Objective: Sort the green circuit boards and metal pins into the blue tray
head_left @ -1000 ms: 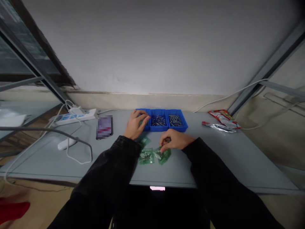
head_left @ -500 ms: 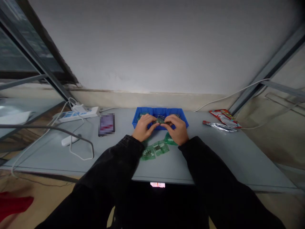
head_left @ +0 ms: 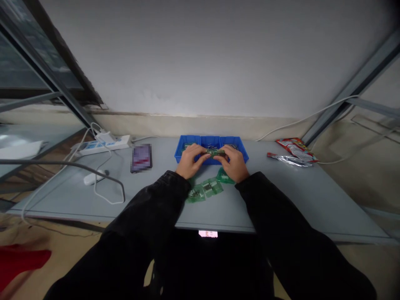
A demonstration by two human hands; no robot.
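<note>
Between my two hands I hold a small green plastic bag (head_left: 214, 153), stretched sideways just in front of the blue bins. My left hand (head_left: 191, 161) pinches its left end, and my right hand (head_left: 234, 163) pinches the right end. Behind them stand three joined blue bins (head_left: 210, 141) with small metal parts inside. Below my hands, green bags with metal pieces (head_left: 211, 187) lie flat on the table, side by side. Another green bag (head_left: 224, 176) lies under my right wrist, partly hidden.
A white power strip (head_left: 104, 145) with cables, a blurred dark-edged item (head_left: 141, 158) and a white mouse-like device (head_left: 93, 178) are on the left of the table (head_left: 281, 200). Red and silver wrappers (head_left: 295, 151) lie at the right. A lit phone screen (head_left: 208, 233) shows below the front edge.
The green bag now shows more openly between my fingertips, turned or spread wider. Both hands still hold it in nearly the same place; the whole view has shifted slightly.
</note>
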